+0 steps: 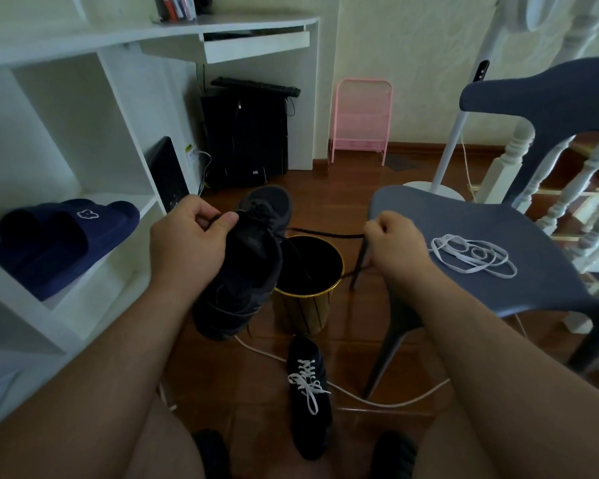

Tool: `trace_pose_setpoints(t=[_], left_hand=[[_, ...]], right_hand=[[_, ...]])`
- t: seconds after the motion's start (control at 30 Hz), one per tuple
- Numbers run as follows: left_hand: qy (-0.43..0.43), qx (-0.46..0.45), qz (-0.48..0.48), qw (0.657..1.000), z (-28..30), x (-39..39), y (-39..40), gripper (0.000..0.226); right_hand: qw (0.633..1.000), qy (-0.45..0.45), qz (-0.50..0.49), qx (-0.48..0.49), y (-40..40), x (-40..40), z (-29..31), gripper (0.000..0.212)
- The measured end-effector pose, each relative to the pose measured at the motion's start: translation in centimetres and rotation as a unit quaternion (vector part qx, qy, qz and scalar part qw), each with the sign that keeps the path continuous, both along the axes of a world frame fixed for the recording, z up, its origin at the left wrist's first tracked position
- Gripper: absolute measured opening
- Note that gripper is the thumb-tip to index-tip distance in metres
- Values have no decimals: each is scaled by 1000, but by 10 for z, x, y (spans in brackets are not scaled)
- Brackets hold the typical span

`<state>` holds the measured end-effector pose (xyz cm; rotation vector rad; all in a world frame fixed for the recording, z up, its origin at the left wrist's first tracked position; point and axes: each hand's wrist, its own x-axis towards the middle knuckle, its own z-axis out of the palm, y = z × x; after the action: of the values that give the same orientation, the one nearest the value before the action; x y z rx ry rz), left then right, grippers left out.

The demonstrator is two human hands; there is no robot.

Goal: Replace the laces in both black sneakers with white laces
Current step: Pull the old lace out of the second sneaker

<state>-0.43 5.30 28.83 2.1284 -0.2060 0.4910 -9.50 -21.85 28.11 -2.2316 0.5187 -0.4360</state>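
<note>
Left hand grips a black sneaker held up off the floor, toe pointing away, fingers and thumb curled round the collar/tongue end. Right hand is clenched on a black lace — the lace runs taut from the sneaker's eyelet area across to the fist, and its free end hangs down below the hand, beside the chair edge.

Held sneaker sits just above and left of a gold bin with a black interior, standing on the wooden floor between the person's knees and the desk.

Second black sneaker lies on the floor near the bin, toe towards the bin — already threaded with a white lace, bow tied.

Loose white lace lies in a tangle on the seat of a grey-blue chair, just right of the right hand, not touching it.

White cable snakes across the floor under the chair legs and past the laced sneaker.

Navy slippers sit on a white shelf at left. Pink rack stands against the far wall; black PC tower stands under the desk.
</note>
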Motion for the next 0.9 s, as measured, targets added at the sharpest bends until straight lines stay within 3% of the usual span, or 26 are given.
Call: trace_pose_setpoints(t=[0.07,0.23,0.3,0.4,0.5,0.6,0.77,0.83,0.9], left_hand=[[-7,-8,0,1000,1,1,4,20],[-16,-4,-27,1000,2,-4,1,21],[-24,-2,-44,999,2,-9,-4,24],[-31,7,-59,998,0,-16,-12,26],[-54,19,-69,996,-3,-21,-20,24],[-71,26,-87,993,-5,-25,-25,23],[-4,-91,-69,993,-4,-20,-27,17],[5,-92,-73,993,-3,-19,-27,16],[13,-62,-84,994,-4,-19,-28,17]], right_hand=[[999,-6,-16,35,-6,-1,-2,34],[991,63,55,102,15,-3,-7,35],[997,51,59,23,24,-2,-7,45],[993,-42,69,-88,41,-2,-6,36],[985,-11,144,-91,59,-5,-1,45],[983,41,143,-109,61,-2,-11,36],[997,28,70,4,37,8,-6,22],[993,19,111,-22,39,6,-4,10],[984,-20,168,-48,50,2,-3,26]])
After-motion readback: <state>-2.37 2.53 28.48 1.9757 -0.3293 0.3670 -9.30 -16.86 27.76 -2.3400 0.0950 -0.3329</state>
